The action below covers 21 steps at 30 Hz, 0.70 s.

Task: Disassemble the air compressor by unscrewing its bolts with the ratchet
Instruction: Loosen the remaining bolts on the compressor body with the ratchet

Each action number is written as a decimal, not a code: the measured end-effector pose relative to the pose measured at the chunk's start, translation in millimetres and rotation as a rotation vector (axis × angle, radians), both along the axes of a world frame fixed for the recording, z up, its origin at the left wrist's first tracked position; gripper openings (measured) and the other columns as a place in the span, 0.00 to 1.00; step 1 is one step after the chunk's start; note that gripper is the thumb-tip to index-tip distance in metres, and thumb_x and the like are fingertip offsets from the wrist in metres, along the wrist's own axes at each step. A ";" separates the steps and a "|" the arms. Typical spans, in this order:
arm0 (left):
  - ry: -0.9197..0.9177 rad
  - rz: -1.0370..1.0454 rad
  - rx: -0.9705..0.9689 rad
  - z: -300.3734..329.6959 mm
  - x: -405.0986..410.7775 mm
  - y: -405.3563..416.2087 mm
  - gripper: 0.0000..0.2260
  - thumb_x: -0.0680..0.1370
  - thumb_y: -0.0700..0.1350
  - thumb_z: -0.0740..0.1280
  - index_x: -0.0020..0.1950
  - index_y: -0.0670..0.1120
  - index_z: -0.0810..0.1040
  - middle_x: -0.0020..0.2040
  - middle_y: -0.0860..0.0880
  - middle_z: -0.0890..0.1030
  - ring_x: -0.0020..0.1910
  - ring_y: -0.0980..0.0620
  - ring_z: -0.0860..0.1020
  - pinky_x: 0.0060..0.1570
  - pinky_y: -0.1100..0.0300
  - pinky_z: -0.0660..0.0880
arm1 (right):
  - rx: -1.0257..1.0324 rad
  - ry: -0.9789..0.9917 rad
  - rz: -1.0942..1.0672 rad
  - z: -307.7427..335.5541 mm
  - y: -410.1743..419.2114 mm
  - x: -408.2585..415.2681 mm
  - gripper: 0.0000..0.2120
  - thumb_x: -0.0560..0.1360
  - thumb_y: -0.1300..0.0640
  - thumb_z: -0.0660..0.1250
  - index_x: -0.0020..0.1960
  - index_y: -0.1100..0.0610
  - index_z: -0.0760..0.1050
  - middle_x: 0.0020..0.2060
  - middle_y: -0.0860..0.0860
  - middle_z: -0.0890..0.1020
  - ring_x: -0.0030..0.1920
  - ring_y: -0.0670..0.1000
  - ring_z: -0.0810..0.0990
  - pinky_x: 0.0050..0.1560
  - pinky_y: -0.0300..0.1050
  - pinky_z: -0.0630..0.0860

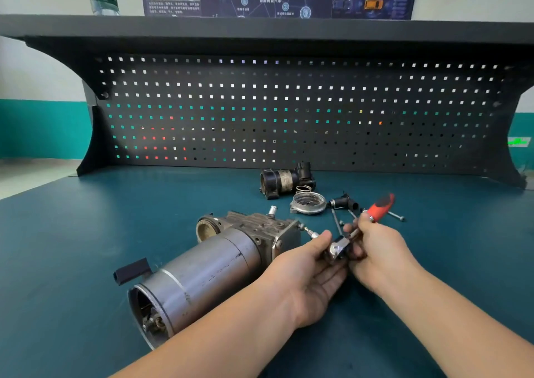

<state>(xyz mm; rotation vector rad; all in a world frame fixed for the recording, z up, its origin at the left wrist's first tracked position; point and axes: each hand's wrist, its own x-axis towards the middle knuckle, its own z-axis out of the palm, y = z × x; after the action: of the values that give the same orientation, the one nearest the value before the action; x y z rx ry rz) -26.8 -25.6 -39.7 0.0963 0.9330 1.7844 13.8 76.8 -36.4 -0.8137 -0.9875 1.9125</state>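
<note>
The air compressor (202, 270) lies on its side on the teal bench top, its grey motor cylinder toward me and its cast head at the far end. A bolt (308, 231) sticks out of the head's right side. My right hand (378, 247) grips the ratchet (380, 205) by its shaft below the red and black handle. My left hand (310, 270) lies palm up under the chrome ratchet head (338, 247), its thumb and fingers curled round it. Both hands hover just right of the compressor head.
Removed parts lie beyond the hands: a black cylindrical unit (284, 180), a spring (304, 188), a round metal cover (308, 203), a small black fitting (343, 202) and loose long bolts (396, 216). A black pegboard (289, 111) closes the back of the bench.
</note>
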 end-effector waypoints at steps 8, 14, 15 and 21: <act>0.073 -0.077 0.038 1.1 0.1 -1.4 0.08 0.75 0.47 0.69 0.44 0.42 0.82 0.39 0.46 0.84 0.38 0.53 0.82 0.46 0.61 0.78 | 1.711 -0.128 -0.091 12.1 -21.8 21.1 0.02 0.77 0.51 0.57 0.48 0.45 0.67 0.32 0.41 0.74 0.35 0.44 0.73 0.35 0.35 0.68; 0.065 -0.053 0.039 1.6 -1.1 -3.1 0.07 0.76 0.43 0.68 0.48 0.39 0.81 0.42 0.43 0.83 0.40 0.50 0.82 0.44 0.59 0.80 | 1.600 -0.129 -0.107 10.3 -23.3 18.3 0.03 0.78 0.50 0.57 0.46 0.45 0.67 0.32 0.44 0.75 0.34 0.45 0.74 0.34 0.36 0.69; 0.066 -0.035 0.032 -0.1 -0.8 -1.8 0.08 0.76 0.43 0.68 0.50 0.39 0.81 0.45 0.43 0.83 0.43 0.49 0.81 0.47 0.58 0.79 | 1.425 -0.136 -0.146 9.7 -21.1 16.3 0.06 0.79 0.51 0.57 0.44 0.46 0.67 0.33 0.45 0.76 0.33 0.44 0.74 0.33 0.34 0.68; 0.299 -0.037 -0.018 5.8 6.3 -5.5 0.13 0.79 0.47 0.64 0.47 0.37 0.78 0.43 0.41 0.81 0.37 0.49 0.82 0.37 0.59 0.80 | 0.035 0.066 0.005 19.0 17.0 16.9 0.14 0.83 0.54 0.54 0.39 0.55 0.67 0.28 0.50 0.74 0.13 0.44 0.62 0.30 0.38 0.66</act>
<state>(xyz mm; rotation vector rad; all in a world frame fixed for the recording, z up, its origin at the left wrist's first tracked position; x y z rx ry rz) -20.5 -31.2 -33.8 0.3755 1.1508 1.7558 30.7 93.8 -17.5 -0.7235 -0.9812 1.9091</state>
